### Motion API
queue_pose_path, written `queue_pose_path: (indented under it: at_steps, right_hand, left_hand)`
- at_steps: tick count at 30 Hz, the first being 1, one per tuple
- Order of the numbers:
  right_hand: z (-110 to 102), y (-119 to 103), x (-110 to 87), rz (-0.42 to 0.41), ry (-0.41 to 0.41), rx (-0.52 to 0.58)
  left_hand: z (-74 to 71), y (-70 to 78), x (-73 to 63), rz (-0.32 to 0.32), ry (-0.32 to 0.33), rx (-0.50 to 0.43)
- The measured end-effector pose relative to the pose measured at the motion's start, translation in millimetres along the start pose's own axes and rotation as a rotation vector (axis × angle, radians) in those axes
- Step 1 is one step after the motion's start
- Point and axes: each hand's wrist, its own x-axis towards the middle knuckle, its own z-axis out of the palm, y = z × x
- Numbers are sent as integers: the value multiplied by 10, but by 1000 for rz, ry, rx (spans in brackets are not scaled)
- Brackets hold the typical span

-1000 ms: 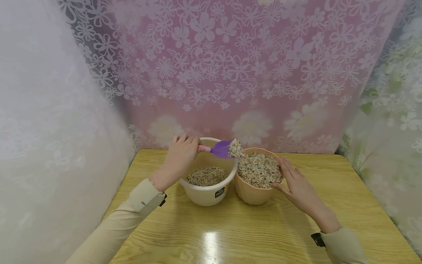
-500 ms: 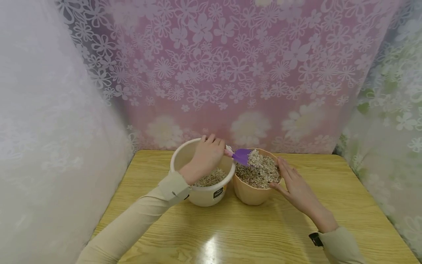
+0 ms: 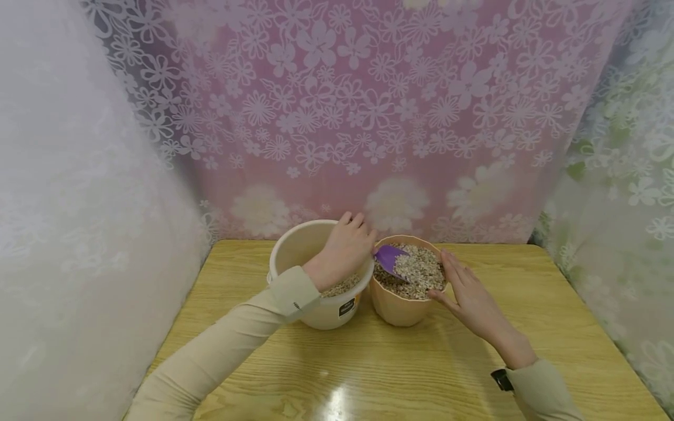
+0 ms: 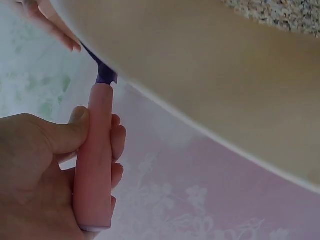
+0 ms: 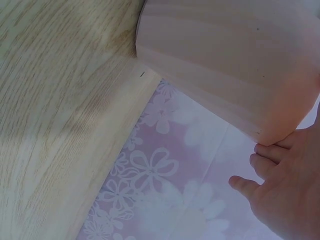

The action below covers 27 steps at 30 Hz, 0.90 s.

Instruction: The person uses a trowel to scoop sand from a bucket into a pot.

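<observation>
We can read no words or numbers. At about five o'clock on the white bucket (image 3: pixel 321 317) we see a dark label (image 3: pixel 347 308) with pale print too small to make out. Near six o'clock on the left cuff (image 3: pixel 295 287) sits a tiny dark mark (image 3: pixel 296 305), possibly lettering, which we cannot decipher.

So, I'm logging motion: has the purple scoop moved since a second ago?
Yes: the scoop went rightward, from over the white bucket to the peach pot.

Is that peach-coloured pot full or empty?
Mostly full: the pot holds loose grains close to its rim, though the purple scoop hides some of them.
</observation>
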Motion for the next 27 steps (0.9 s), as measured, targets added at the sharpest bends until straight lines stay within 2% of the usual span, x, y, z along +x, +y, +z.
queue_pose_path:
  at_steps: [3,8,10,13,16,19,23,27]
  right_hand:
    - [-3,5,4,5,-5,2]
    - [-3,16,9,11,-17,1]
    - [2,20,8,14,-23,0]
    - [8,23,6,11,-20,-1]
    - [17,22,10,10,-15,0]
    - [20,21,12,2,-7,-9]
    - [20,17,8,-10,-2,-30]
    - [17,5,5,-12,2,-44]
  left_hand:
    - [-50,-22,27,23,14,64]
    - [-159,-55,77,46,1,156]
    - [-197,-68,79,45,24,191]
    - [-232,-104,63,5,116,214]
    - [-245,-169,19,-80,228,179]
    - [-237,-256,-60,-165,271,98]
    - [-166,-380,-231,-250,225,-3]
    - [-23,-502,-455,-305,195,-61]
